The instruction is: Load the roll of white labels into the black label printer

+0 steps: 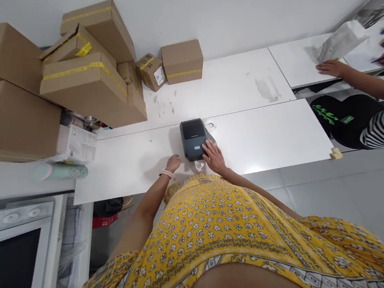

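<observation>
A dark grey label printer [194, 139] with a black top panel and a pale button stands on the white table in front of me. My right hand [214, 156] lies against its front right corner, fingers stretched out and touching the casing. To the left of the printer, my left hand [173, 163], with a pink wristband, hovers or rests by the table edge; its fingers are foreshortened and their grip is unclear. A small piece of white paper [200, 165] sticks out at the printer's front. Behind its right side lies a white roll or disc [211, 125], partly covered.
Cardboard boxes [80, 82] are stacked at the left, with a smaller box [182, 61] at the wall. A mint bottle [62, 171] lies left. A white microwave [16, 260] stands lower left. At right, a co-worker's hand [332, 68] touches a white package [341, 41]; the other holds a pen.
</observation>
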`<state>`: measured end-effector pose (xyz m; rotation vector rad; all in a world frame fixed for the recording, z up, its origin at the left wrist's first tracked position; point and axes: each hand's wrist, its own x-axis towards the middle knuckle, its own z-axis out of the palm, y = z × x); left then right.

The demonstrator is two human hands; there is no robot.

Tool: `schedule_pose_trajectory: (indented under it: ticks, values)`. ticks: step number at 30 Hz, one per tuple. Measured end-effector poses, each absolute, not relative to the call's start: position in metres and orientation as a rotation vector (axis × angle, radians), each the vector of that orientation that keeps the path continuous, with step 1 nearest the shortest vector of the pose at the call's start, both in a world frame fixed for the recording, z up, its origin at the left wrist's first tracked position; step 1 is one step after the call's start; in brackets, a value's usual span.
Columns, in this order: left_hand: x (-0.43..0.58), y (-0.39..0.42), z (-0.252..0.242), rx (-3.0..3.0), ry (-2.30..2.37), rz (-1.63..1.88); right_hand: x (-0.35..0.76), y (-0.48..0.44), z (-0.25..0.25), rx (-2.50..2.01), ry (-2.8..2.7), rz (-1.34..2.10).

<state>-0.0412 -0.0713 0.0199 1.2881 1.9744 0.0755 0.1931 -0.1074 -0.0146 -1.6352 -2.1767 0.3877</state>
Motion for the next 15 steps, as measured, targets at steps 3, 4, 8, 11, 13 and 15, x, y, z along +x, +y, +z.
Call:
schedule_pose_trajectory:
  ticks: [3,4,8,11,13,15]
  values:
    - [-0.025,-0.050,0.032,1.398,2.161,0.356,0.188,-0.091,-0.006,-1.627,-2.080,0.428]
    - [-0.014,-0.042,0.035,1.452,2.190,0.445,0.184,-0.081,-0.003,-1.634,-2.021,0.450]
    - [0.031,-0.016,0.036,1.426,2.206,0.595,0.161,-0.035,-0.002,-1.774,-1.613,0.468]
    - [0.044,-0.009,0.027,1.085,2.281,0.528,0.145,-0.007,-0.011,-1.951,-1.244,0.541]
    - [0.043,-0.010,0.021,0.972,2.296,0.470,0.140,0.002,-0.017,-2.046,-1.109,0.623]
    - [0.038,-0.012,0.016,0.973,2.289,0.438,0.140,0.005,-0.022,-2.082,-1.052,0.649]
